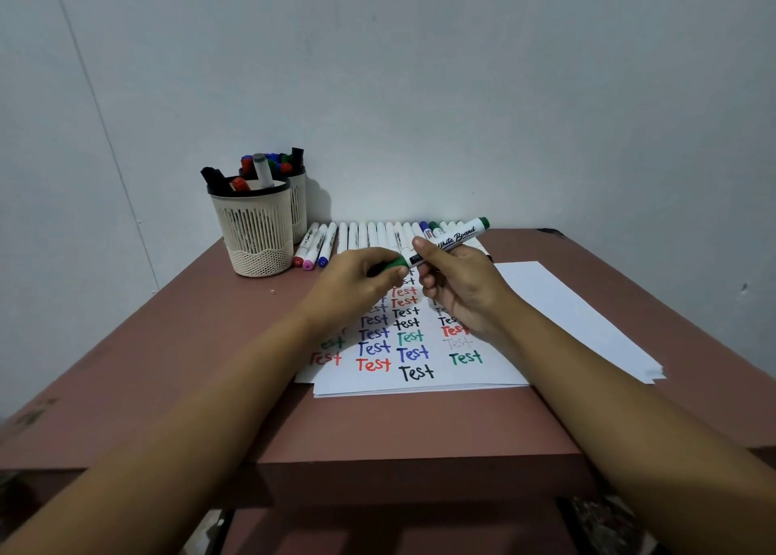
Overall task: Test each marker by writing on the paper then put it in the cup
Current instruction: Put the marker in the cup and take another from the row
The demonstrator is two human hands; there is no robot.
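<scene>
A green whiteboard marker (455,239) is held above the paper, tilted up to the right. My right hand (460,288) grips its white barrel. My left hand (361,284) pinches its green cap (392,264) at the lower left end. The white paper (420,380) under both hands carries several rows of the word "Test" in red, blue, green and black. A cream mesh cup (254,227) with a few markers stands at the back left. A second cup (299,202) full of markers stands behind it. Several white markers (357,237) lie in a row at the table's far edge.
The brown table (176,344) stands against a plain wall. More blank white sheets (579,323) spread to the right of the written sheet. The table's front edge drops off near my forearms.
</scene>
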